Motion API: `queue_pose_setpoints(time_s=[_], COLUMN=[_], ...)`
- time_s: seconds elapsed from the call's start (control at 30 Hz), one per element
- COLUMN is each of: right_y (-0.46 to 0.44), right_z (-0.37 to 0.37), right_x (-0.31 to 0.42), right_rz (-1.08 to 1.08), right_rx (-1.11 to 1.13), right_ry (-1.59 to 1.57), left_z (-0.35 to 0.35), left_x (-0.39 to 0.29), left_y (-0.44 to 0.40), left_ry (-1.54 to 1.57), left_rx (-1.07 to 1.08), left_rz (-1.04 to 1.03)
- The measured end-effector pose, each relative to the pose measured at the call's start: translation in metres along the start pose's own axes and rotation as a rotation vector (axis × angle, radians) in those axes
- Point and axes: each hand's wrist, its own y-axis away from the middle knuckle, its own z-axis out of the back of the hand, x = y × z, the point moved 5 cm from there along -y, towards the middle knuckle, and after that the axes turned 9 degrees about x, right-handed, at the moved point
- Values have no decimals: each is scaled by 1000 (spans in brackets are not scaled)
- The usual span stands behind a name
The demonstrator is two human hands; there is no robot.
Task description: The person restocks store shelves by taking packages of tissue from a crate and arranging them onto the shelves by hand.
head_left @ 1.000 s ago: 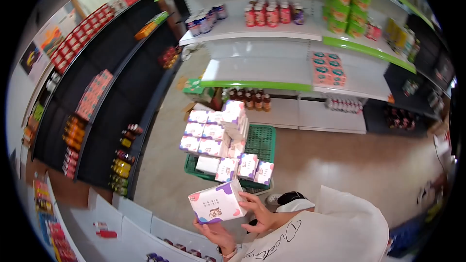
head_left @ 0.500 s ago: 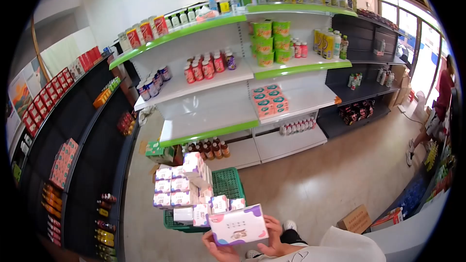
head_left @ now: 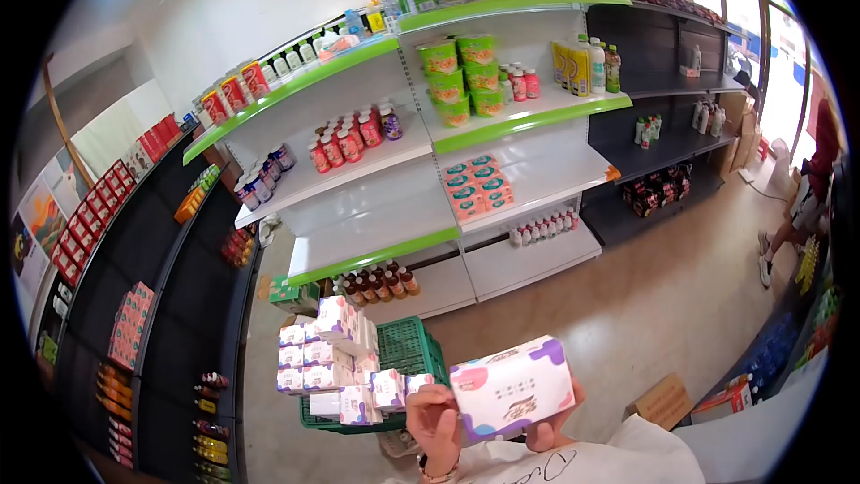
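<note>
A white tissue pack (head_left: 513, 388) with purple and pink patches is held up in front of my body. My right hand (head_left: 557, 423) grips its right end, thumb at the lower front edge. At the left end, my left hand (head_left: 436, 426) has bent fingers against the pack's side. To the left, a green plastic crate (head_left: 410, 347) on the floor carries stacked matching tissue packs (head_left: 327, 365), piled higher than its rim. Part of the crate's right side is bare inside.
A white shelf unit with green edges (head_left: 376, 254) stands ahead, holding pink tissue packs (head_left: 477, 186), bottles and green noodle tubs (head_left: 461, 81). Dark shelves (head_left: 170, 305) run along the left. A cardboard box (head_left: 661, 401) lies right on the floor. Another person (head_left: 811, 179) is at far right.
The tissue pack has moved right and up with my hands, away from the crate. My left hand has shifted from its lower corner to its left side. The view has turned slightly.
</note>
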Motion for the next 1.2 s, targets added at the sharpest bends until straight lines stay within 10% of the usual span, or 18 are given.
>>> queue_pose_setpoints(time_s=[0.53,0.8,1.2], right_y=[-47,-45,-2], right_z=[152,141,22], right_x=[-85,-119,-109], right_rz=[-516,-518,-631], right_rx=[-287,39,532], right_ry=[8,4,-327], left_z=[-114,-81,32], left_x=[146,165,58], left_y=[-58,-59,-2], left_ry=[-126,-127,-317], left_rx=[127,177,-34], left_rz=[108,366,211])
